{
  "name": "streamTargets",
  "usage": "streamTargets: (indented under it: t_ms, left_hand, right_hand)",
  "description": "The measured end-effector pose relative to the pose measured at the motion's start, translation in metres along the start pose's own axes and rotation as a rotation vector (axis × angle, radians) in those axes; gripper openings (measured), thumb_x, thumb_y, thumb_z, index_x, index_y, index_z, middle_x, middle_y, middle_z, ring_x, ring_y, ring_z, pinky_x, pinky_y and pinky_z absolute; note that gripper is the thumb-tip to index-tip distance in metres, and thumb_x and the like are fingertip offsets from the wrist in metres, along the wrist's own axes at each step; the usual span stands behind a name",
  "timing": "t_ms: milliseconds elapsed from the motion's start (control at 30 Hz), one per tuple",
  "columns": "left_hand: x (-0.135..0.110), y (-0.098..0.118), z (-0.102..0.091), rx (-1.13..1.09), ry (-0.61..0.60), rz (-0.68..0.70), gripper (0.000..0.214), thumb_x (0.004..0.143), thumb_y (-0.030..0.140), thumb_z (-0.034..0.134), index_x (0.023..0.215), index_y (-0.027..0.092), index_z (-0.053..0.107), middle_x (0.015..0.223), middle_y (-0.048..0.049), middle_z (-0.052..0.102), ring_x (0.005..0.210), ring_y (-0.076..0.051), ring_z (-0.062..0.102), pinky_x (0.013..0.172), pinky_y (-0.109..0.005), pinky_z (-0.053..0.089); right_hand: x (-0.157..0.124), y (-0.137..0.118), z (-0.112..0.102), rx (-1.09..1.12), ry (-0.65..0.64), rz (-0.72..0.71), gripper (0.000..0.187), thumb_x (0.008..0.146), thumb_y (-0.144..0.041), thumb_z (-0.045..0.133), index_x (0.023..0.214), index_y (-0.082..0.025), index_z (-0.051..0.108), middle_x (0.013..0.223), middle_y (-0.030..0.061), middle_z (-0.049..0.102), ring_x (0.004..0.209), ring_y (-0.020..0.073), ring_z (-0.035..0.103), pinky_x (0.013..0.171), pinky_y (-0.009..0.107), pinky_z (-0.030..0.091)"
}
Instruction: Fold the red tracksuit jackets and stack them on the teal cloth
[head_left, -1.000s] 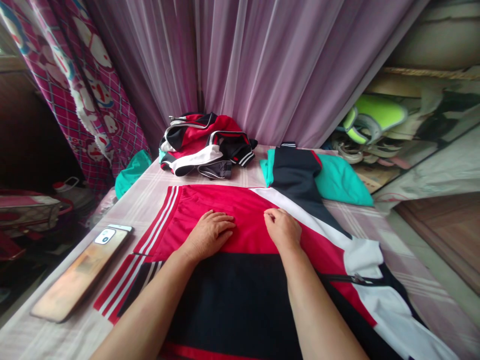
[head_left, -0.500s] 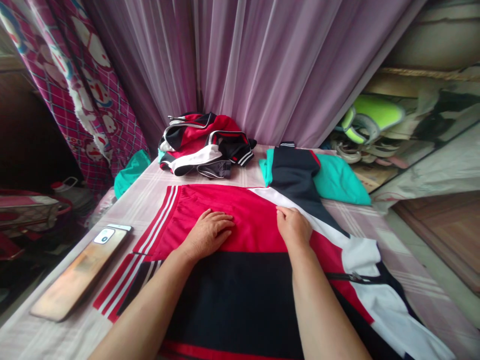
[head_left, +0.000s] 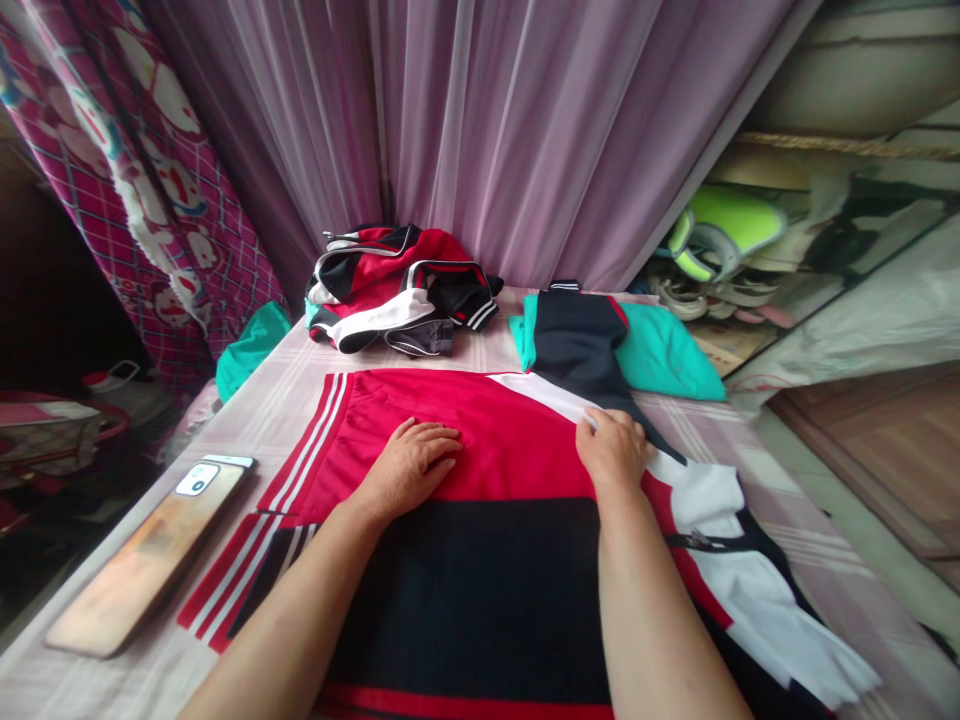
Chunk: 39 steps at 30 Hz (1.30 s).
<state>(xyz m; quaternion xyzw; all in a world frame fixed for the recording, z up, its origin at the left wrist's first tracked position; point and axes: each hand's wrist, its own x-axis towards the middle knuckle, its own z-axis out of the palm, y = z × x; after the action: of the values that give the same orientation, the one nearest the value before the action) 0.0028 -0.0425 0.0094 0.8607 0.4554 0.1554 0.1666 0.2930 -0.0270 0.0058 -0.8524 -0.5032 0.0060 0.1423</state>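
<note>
A red, black and white track jacket (head_left: 480, 600) lies spread across the table, with white-striped ribbed edges at its left. My left hand (head_left: 414, 462) rests flat on the red band, its fingers stretched out and a little apart. On the jacket's far right side, my right hand (head_left: 616, 448) presses down beside the white panel, fingers bent but spread over the cloth. A zipper (head_left: 701, 541) shows on the jacket's right part. A dark sleeve with a striped cuff reaches from there over a folded teal garment (head_left: 671, 350).
A crumpled red, black and white garment (head_left: 405, 290) lies at the back against the purple curtain (head_left: 480, 130). At the left edge of the checked tablecloth (head_left: 292, 400) is a phone (head_left: 150, 560). Teal cloth (head_left: 251, 350) hangs by the left corner. Shoes (head_left: 682, 297) stand on a shelf at right.
My right hand has slid right across the jacket, from the red band onto the white panel's edge, and its fingers have spread. My left hand stays on the red cloth. The view has shifted slightly.
</note>
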Motion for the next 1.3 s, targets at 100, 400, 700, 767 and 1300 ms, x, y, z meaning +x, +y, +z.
streamTargets:
  t_ms: [100, 400, 700, 767, 1300]
  left_hand:
    - [0.001, 0.000, 0.000, 0.005, -0.005, -0.005, 0.029, 0.097, 0.029, 0.050, 0.118, 0.027, 0.069, 0.133, -0.0047, 0.067, 0.128, -0.024, 0.056, 0.118, -0.054, 0.028]
    - [0.001, -0.003, 0.002, 0.001, 0.012, 0.017, 0.028, 0.097, 0.030, 0.050, 0.117, 0.027, 0.070, 0.132, -0.0051, 0.068, 0.126, -0.025, 0.058, 0.116, -0.054, 0.031]
    - [0.001, -0.006, 0.005, -0.007, 0.018, 0.011, 0.029, 0.097, 0.032, 0.050, 0.117, 0.027, 0.069, 0.132, -0.0060, 0.068, 0.125, -0.025, 0.058, 0.116, -0.055, 0.030]
    - [0.001, -0.006, 0.005, -0.006, 0.022, 0.014, 0.029, 0.097, 0.033, 0.049, 0.117, 0.027, 0.069, 0.132, -0.0060, 0.068, 0.126, -0.024, 0.058, 0.117, -0.054, 0.030]
    - [0.002, -0.008, 0.007, -0.017, 0.032, 0.030, 0.027, 0.096, 0.031, 0.053, 0.117, 0.028, 0.069, 0.131, -0.0064, 0.068, 0.125, -0.025, 0.059, 0.116, -0.056, 0.030]
  right_hand:
    - [-0.001, 0.002, 0.000, 0.010, -0.001, 0.017, 0.040, 0.095, -0.032, 0.045, 0.126, -0.023, 0.069, 0.134, 0.0153, 0.060, 0.122, 0.0344, 0.052, 0.097, 0.052, 0.043]
    - [0.002, 0.006, -0.007, 0.024, -0.056, -0.027, 0.050, 0.098, -0.031, 0.039, 0.142, -0.015, 0.055, 0.143, 0.0167, 0.055, 0.125, 0.0282, 0.055, 0.101, 0.040, 0.043]
    - [0.002, 0.006, 0.008, -0.078, -0.149, -0.024, 0.063, 0.100, -0.044, 0.028, 0.152, -0.010, 0.040, 0.158, 0.0187, 0.036, 0.147, 0.0330, 0.029, 0.115, 0.060, 0.026]
    - [0.004, 0.005, 0.011, -0.077, -0.155, 0.003, 0.064, 0.101, -0.047, 0.024, 0.153, -0.013, 0.038, 0.161, 0.0180, 0.032, 0.148, 0.0332, 0.026, 0.114, 0.064, 0.023]
    - [0.020, 0.007, 0.006, -0.075, -0.098, 0.026, 0.058, 0.101, -0.046, 0.023, 0.146, -0.021, 0.050, 0.158, 0.0148, 0.039, 0.143, 0.0304, 0.034, 0.108, 0.063, 0.031]
